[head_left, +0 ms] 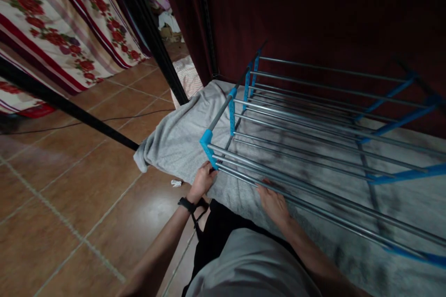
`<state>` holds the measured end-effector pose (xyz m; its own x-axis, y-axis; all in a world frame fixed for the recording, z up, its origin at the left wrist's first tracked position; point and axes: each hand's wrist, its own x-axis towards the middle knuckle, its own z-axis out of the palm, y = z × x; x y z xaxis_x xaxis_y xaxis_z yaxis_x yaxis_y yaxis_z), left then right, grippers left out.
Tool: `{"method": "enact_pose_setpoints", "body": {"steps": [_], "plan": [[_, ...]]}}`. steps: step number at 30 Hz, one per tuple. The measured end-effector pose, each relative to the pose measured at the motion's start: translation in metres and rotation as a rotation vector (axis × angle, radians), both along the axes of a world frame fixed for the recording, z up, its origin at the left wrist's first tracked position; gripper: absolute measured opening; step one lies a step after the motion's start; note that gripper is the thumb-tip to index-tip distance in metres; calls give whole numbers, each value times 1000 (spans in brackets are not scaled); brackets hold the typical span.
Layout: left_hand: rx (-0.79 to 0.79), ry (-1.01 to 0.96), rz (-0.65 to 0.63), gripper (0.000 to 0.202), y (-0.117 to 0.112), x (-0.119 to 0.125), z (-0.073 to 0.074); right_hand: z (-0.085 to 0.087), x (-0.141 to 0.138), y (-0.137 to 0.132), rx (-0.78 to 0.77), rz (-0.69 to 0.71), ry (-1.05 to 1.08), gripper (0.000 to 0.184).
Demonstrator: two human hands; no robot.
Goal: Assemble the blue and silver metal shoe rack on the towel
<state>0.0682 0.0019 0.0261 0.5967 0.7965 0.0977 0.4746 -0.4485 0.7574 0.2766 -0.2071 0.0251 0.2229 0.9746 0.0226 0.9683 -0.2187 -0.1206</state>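
A rack of grey metal tubes (296,115) with bright blue plastic connectors (206,138) lies over a grey blanket (181,134) in front of me. It looks like a shoe rack, with several rows of tubes running off to the right. My left hand (204,178) is closed at the rack's near left corner, fingers curled at the lower end of a blue connector. Farther right, my right hand (274,202) has its fingers at the lowest near tube; the fingertips are partly hidden behind it. A black band (188,204) circles my left wrist.
Dark metal posts (153,41) stand at the left, beyond the blanket's edge. Brown floor tiles (104,167) carry a thin black cable (80,123) and a small white item (176,183). A flowered curtain (59,23) hangs upper left; a dark red curtain (313,14) hangs behind the rack.
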Motion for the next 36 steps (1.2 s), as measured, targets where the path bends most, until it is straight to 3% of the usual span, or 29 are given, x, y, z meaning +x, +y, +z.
{"method": "enact_pose_setpoints", "body": {"steps": [5, 12, 29, 36], "plan": [[-3, -4, 16, 10, -3, 1, 3, 2, 1, -2, 46, 39, 12, 32], [-19, -7, 32, 9, -3, 2, 0, 6, 0, -3, -34, 30, 31, 35], [30, 10, 8, 9, -10, 3, -2, 0, 3, -1, -28, 44, 43, 33], [55, 24, 5, 10, -7, 3, -6, 3, 1, 0, 39, 47, 31, 35]]}}
